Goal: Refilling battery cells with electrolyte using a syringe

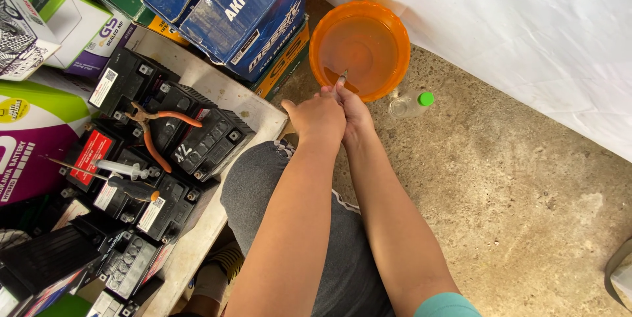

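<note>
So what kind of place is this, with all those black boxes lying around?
Probably a small battery shop or repair corner. Black vehicle batteries crowd a low board, battery cartons are stacked behind, and pliers, a screwdriver and a syringe lie on top.

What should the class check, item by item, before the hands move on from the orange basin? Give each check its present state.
1. Both hands, left hand and right hand, closed together on the syringe: ok.
2. Syringe tip over the orange basin: ok.
3. Liquid level in the syringe: cannot tell.
4. Clear bottle with green cap lying on the floor beside the basin, cap on: ok.
5. Pliers and screwdriver resting on top of the batteries: not ok.
</note>
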